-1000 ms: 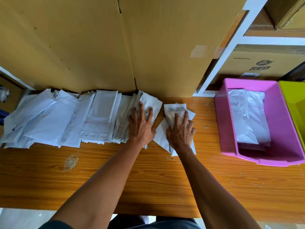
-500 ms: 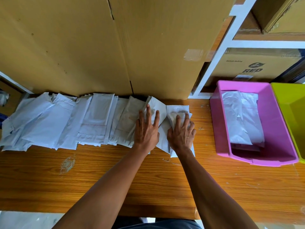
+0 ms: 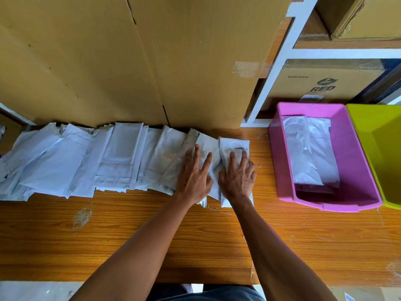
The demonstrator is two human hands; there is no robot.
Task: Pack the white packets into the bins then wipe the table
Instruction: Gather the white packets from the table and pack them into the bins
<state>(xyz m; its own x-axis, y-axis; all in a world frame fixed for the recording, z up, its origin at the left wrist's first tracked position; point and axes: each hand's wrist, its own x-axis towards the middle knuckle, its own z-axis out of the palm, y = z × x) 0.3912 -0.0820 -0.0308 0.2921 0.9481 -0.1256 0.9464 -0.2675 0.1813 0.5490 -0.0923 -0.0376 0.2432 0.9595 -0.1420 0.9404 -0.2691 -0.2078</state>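
1. Both bare forearms reach from the near edge toward the far side of the wooden surface (image 3: 130,240), converging at the right end of a row of white packets (image 3: 112,161).
2. The left hand (image 3: 194,177) lies palm down on the overlapping packets, its fingers (image 3: 196,153) straight and spread, pressing flat rather than gripping.
3. The right hand (image 3: 237,177) lies palm down just beside it on the end packet (image 3: 233,146), fingers straight and close together, pressing it to the surface.
4. The row stretches left along the foot of a large cardboard box (image 3: 130,61), the packets overlapping one another.
5. To the right, apart from the hands, a pink bin (image 3: 282,170) holds packed packets (image 3: 308,148).
6. A yellow-green bin (image 3: 379,148) stands touching the pink one's right side.
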